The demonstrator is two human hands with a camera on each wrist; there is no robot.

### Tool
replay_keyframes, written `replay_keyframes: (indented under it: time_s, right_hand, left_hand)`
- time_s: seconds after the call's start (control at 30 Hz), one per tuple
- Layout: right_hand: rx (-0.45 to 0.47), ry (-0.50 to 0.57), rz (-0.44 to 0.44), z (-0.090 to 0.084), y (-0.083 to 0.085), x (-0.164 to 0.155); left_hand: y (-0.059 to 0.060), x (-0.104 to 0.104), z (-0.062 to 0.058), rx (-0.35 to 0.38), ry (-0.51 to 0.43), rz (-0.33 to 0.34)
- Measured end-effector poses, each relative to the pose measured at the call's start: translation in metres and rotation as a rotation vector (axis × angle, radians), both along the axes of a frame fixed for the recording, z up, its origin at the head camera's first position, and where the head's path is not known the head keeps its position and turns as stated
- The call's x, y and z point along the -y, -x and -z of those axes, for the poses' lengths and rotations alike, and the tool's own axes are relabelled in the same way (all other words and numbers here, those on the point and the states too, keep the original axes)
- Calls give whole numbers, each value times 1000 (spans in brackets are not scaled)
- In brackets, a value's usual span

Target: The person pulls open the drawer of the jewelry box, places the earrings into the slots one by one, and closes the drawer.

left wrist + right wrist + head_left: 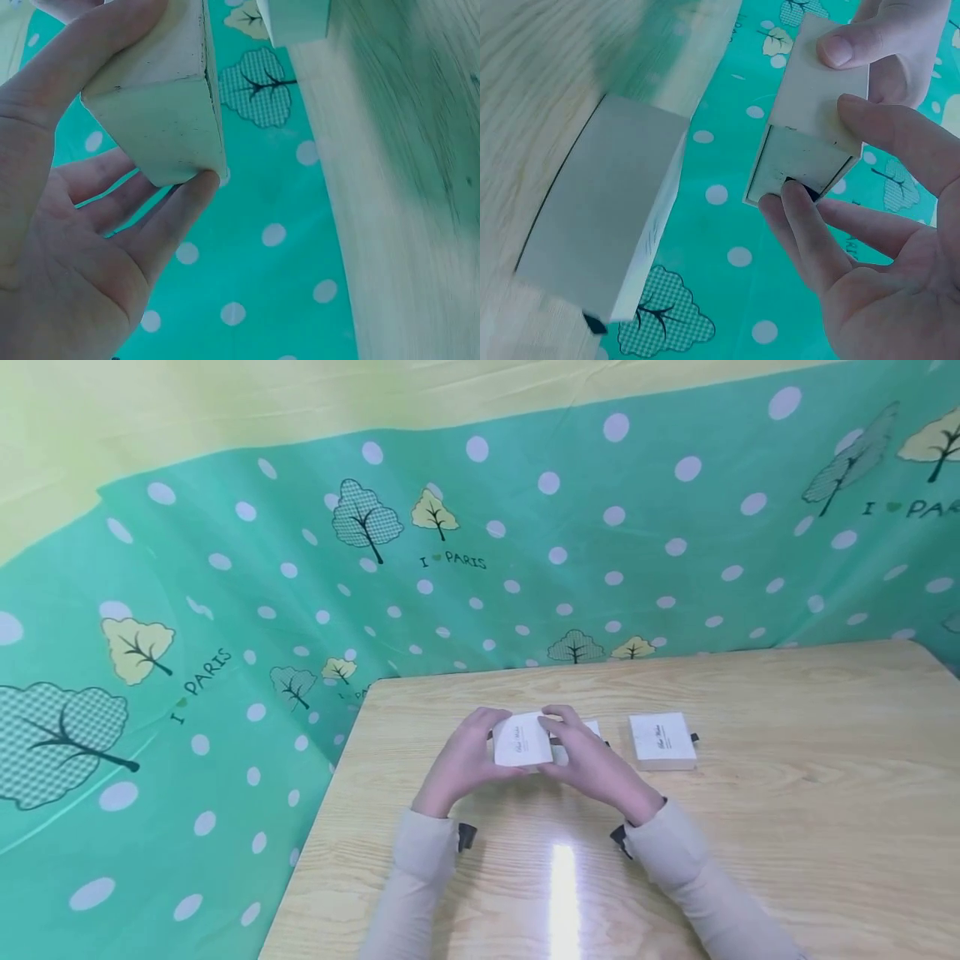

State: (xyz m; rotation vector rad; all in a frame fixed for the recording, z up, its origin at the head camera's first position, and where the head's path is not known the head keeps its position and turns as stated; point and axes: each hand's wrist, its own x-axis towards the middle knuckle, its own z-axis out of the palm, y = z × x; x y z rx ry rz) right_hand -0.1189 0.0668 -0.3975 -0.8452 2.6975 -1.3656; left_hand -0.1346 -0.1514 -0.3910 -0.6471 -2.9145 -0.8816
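Both hands hold a small white box [521, 741] with dark lettering on top, raised over the table. My left hand [465, 764] grips its left side, with thumb and fingers on opposite faces in the left wrist view. On the right side, my right hand [592, 768] pinches the box; in the right wrist view its fingertips [791, 193] touch the end face beside a black ribbon tab [804, 189]. A second white box [593, 727] is partly hidden behind the right hand. Farther right, a third lettered box [663, 739] lies flat, a black tab on its right side.
The wood-grain table [795, 793] extends to the right and toward the front. A green dotted cloth [525, 543] with tree prints hangs behind it and along the left edge. A light streak [564, 893] reflects off the tabletop near the front.
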Motion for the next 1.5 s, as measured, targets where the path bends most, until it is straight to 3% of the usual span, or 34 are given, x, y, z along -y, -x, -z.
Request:
replay_keyframes:
  time_s: [0.23, 0.4, 0.87, 1.13, 1.5]
  right_hand:
    - [-39, -39, 15, -2, -9, -18]
    - [-49, -87, 27, -1, -17, -31]
    - [-81, -183, 60, 3, -33, -55]
    - [-50, -165, 33, 3, -40, -63]
    - [-7, -194, 41, 9, -46, -70]
  left_hand:
    - [-8, -15, -2, -21, -2, 36]
    - [-14, -27, 3, -18, 4, 67]
    - [-27, -48, 14, 36, 15, 74]
    - [-34, -54, 21, 43, 17, 96]
    - [-39, -61, 27, 32, 88, 123]
